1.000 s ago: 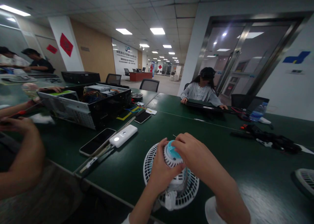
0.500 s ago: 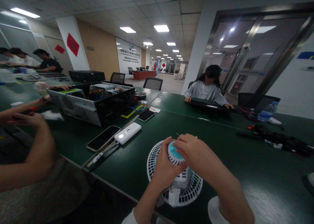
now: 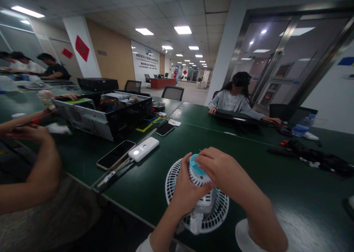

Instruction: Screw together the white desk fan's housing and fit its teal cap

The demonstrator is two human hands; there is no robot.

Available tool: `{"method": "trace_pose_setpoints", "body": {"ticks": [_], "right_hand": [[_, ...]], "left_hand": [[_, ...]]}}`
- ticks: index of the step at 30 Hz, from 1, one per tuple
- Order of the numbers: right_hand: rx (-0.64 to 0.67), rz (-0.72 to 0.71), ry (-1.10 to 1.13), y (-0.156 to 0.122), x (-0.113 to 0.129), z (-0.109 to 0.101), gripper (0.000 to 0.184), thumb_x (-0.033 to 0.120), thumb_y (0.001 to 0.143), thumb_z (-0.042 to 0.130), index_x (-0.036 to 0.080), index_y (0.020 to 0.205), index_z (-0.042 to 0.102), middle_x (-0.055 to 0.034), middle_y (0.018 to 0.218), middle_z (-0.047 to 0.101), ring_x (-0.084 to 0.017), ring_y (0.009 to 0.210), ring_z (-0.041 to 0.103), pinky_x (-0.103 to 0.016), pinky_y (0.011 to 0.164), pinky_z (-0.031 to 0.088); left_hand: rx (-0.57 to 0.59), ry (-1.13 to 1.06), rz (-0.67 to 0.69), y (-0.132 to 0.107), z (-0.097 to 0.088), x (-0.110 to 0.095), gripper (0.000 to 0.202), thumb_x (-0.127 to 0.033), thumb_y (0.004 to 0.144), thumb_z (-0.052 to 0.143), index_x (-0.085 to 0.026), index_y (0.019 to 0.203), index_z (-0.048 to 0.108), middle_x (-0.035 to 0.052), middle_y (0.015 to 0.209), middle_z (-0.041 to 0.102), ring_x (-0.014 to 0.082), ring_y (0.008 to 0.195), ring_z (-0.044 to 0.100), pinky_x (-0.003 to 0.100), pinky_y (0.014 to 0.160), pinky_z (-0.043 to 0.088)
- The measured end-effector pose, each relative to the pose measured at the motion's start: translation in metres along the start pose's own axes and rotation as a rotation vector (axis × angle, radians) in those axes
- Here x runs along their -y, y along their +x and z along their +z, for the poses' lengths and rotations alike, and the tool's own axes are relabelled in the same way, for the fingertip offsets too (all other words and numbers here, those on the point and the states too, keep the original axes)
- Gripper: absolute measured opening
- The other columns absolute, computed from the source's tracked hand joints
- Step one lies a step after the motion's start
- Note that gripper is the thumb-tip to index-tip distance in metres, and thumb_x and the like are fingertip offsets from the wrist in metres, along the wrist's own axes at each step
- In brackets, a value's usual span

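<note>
A white electric fan (image 3: 222, 212) lies face down on the green table, its round grille against the tabletop and its motor housing upward. My left hand (image 3: 184, 193) is wrapped round the white slotted housing and steadies it. The fingers of my right hand (image 3: 219, 169) are closed on the light blue cap (image 3: 195, 164) at the top of the housing. A bundled white cord (image 3: 196, 223) hangs at the near side of the fan. My fingers hide part of the cap and the housing.
Left of the fan lie a white power bank (image 3: 143, 149) with a cable and two phones (image 3: 117, 154). An opened computer case (image 3: 110, 115) stands beyond, with a neighbour's arms beside it. Across the table a person handles a black panel (image 3: 238, 120). Black gear (image 3: 318, 156) lies at right.
My right hand has shifted slightly on the blue cap, and more of the cap and housing shows. The person across has moved one hand outward to the right.
</note>
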State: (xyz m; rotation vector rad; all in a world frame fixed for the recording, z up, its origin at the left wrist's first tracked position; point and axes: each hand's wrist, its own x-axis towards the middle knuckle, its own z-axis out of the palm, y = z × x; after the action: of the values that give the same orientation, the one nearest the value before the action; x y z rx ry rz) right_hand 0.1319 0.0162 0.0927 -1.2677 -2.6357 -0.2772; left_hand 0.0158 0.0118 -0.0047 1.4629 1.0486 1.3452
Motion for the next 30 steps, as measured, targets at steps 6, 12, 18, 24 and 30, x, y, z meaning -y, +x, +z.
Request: {"method": "trace_pose_setpoints", "body": {"ticks": [6,12,18,24,30], "right_hand": [[0.026,0.014,-0.041,-0.001,0.001,0.003,0.020,0.005,0.077,0.057,0.018,0.090,0.065,-0.0034,0.084,0.064,-0.017,0.076,0.057,-0.028,0.063,0.044],[0.039,0.002,0.022,-0.005,-0.002,0.000,0.020,0.007,0.080,0.055,0.018,0.094,0.064,-0.0038,0.088,0.065,-0.017,0.080,0.057,-0.028,0.068,0.045],[0.119,-0.036,-0.065,-0.001,-0.002,-0.007,0.017,0.008,0.080,0.055,0.017,0.091,0.064,-0.0041,0.087,0.066,-0.018,0.078,0.060,-0.028,0.065,0.045],[0.313,-0.050,-0.011,0.011,-0.001,-0.032,0.015,0.012,0.083,0.055,0.017,0.094,0.065,-0.0052,0.092,0.067,-0.017,0.083,0.062,-0.028,0.071,0.045],[0.390,-0.097,-0.074,0.023,0.002,-0.039,0.014,0.016,0.080,0.060,0.019,0.092,0.067,-0.0050,0.093,0.067,-0.019,0.087,0.063,-0.028,0.073,0.046]], "left_hand": [[0.009,-0.031,-0.008,0.001,0.001,-0.001,0.080,-0.021,0.060,0.075,-0.023,0.125,0.029,0.0064,0.123,0.049,0.0246,0.112,0.050,0.040,0.099,0.036],[0.024,-0.041,-0.010,0.000,0.001,-0.003,0.079,-0.020,0.062,0.074,-0.024,0.126,0.029,0.0069,0.124,0.048,0.0249,0.113,0.049,0.041,0.099,0.036],[0.021,-0.026,-0.002,0.001,0.001,0.000,0.078,-0.023,0.063,0.073,-0.023,0.128,0.028,0.0068,0.125,0.047,0.0247,0.115,0.048,0.040,0.100,0.035],[0.013,-0.015,0.006,0.001,0.002,0.004,0.077,-0.024,0.063,0.072,-0.022,0.127,0.030,0.0071,0.125,0.048,0.0251,0.118,0.046,0.041,0.101,0.033],[0.007,-0.025,-0.003,0.001,0.001,0.002,0.076,-0.023,0.063,0.072,-0.021,0.127,0.032,0.0098,0.128,0.046,0.0271,0.120,0.045,0.043,0.102,0.033]]}}
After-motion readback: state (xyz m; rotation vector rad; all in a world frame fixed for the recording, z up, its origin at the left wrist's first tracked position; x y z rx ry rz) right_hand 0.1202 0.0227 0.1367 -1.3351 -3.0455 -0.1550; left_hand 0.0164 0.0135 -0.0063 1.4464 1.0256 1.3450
